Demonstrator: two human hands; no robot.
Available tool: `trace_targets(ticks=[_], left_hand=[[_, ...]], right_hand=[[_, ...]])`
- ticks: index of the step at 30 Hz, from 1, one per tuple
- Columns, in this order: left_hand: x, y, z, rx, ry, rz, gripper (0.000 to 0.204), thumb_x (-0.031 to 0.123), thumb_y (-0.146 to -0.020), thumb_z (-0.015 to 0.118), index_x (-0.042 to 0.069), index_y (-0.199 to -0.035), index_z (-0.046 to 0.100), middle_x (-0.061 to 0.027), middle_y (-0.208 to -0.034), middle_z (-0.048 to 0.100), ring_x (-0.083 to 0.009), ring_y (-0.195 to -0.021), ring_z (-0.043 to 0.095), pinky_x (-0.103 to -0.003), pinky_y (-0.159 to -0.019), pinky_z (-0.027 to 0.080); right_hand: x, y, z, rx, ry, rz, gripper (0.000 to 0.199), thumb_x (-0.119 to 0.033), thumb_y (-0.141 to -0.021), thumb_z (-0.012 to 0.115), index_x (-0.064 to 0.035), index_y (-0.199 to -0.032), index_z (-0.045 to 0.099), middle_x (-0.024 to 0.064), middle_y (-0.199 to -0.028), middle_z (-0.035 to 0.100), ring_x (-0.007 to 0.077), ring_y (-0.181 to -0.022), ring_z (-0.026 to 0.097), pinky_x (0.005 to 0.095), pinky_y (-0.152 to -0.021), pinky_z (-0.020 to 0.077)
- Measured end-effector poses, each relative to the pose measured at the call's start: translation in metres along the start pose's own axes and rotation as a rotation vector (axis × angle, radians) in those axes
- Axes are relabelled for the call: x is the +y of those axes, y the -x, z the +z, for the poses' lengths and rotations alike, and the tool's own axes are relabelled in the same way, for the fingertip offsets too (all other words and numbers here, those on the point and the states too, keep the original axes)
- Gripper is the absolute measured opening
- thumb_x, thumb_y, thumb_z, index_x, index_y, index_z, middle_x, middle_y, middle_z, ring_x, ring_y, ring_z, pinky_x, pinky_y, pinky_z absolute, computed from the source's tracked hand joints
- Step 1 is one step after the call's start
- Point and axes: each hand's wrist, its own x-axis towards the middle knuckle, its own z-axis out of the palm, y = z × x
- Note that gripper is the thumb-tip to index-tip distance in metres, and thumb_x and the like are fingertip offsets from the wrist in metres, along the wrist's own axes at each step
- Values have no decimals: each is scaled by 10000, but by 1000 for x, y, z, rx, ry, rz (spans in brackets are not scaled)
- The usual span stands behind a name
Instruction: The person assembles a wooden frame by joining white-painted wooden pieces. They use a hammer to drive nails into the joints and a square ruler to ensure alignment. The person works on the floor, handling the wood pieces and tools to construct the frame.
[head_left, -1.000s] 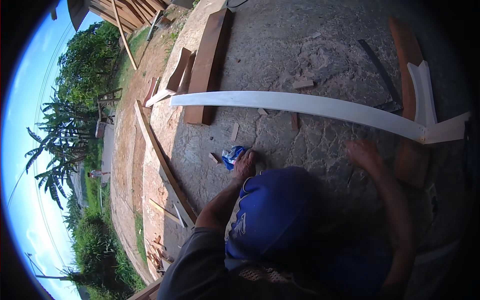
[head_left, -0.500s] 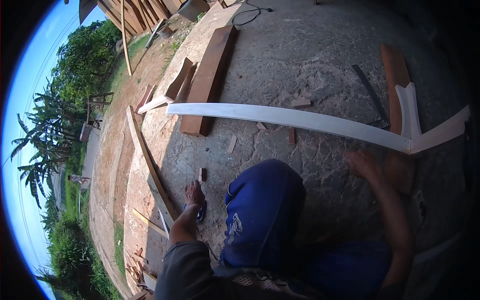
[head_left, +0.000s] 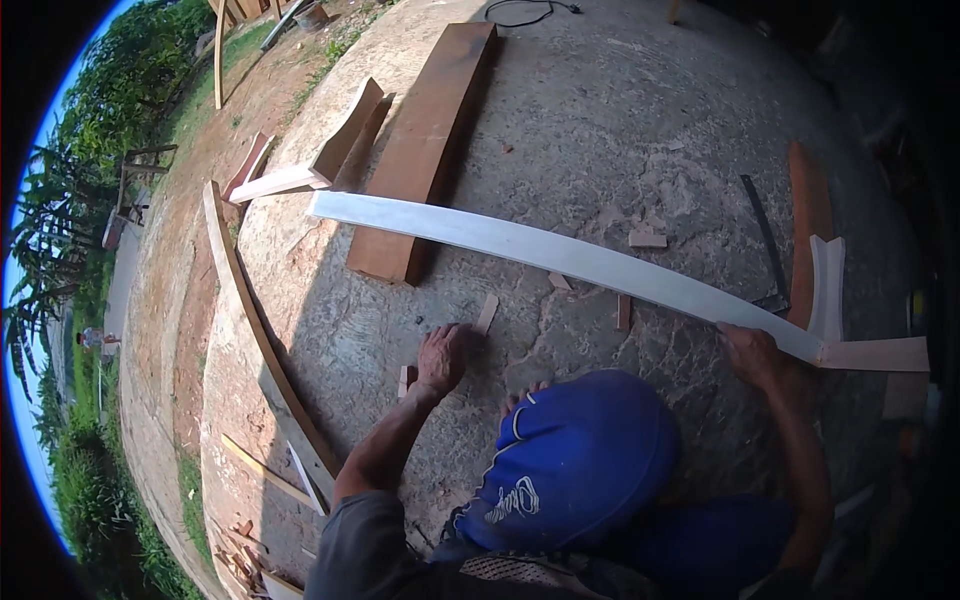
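A long pale, slightly bowed wooden board [head_left: 540, 243] stretches across in front of me, its left part over a thick brown beam [head_left: 425, 150]. At the right end it meets pale shaped wood pieces [head_left: 875, 354] at an angle. My right hand [head_left: 752, 353] grips the board's near edge close to that joint, fingers partly hidden. My left hand [head_left: 442, 358] is low over the concrete with fingers stretched forward, beside a small thin wood strip [head_left: 487, 313]; whether it touches the strip is unclear. A small wood block [head_left: 406, 381] lies just left of that hand.
Small offcuts [head_left: 648, 240] lie beyond the board. A dark flat bar [head_left: 763, 235] and a brown plank [head_left: 808, 225] are at the right. Shaped wood pieces [head_left: 280, 183] and a long narrow strip [head_left: 250, 310] lie left. A black cable [head_left: 530, 15] is at the back.
My left hand has moved right and forward, past the small block to the thin strip. My right hand has come up from the ground onto the board's edge. The view has shifted.
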Motion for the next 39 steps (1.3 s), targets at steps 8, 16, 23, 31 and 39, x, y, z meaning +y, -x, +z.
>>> trace_targets(ticks=[8, 16, 23, 31, 39], left_hand=[[-6, -25, -18, 187, 312, -132, 144, 89, -953, 620, 37, -1069, 688, -154, -955, 686, -349, -888, 658, -420, -800, 511], [-44, -68, -77, 355, 420, -248, 150, 94, -1005, 581, 9, -1078, 681, -129, -932, 676, -224, -854, 658, -334, -777, 510], [-98, -101, -142, 659, 591, -451, 257, 210, -1047, 551, -11, -1117, 662, -72, -939, 680, -125, -805, 611, -280, -747, 499], [-110, -84, -273, 609, 392, -816, 337, 330, -1029, 578, 5, -1073, 658, -67, -891, 675, -135, -727, 591, -293, -662, 475], [-101, -101, -318, 410, 217, -973, 389, 435, -1028, 542, 73, -934, 650, -19, -821, 641, -131, -724, 591, -309, -671, 462]], right_hand=[[-61, -132, -44, -261, 194, 32, 217, -142, -919, 590, -107, -1129, 631, 180, -957, 700, 391, -896, 698, 497, -787, 555], [-109, -212, -61, -374, 247, -185, 309, -179, -906, 618, -107, -1206, 639, 168, -1098, 692, 371, -1031, 674, 472, -891, 545], [-149, -261, 26, -355, -94, -274, 473, -405, -1025, 507, -108, -1391, 552, 235, -1257, 642, 408, -1174, 615, 474, -1020, 481], [-182, -307, 86, -275, -466, -340, 478, -438, -1048, 435, -85, -1361, 508, 263, -1177, 665, 470, -1091, 634, 547, -929, 502], [-175, -309, 97, -267, -563, -371, 403, -406, -1051, 422, -93, -1286, 517, 299, -1045, 680, 515, -1009, 639, 588, -866, 504]])
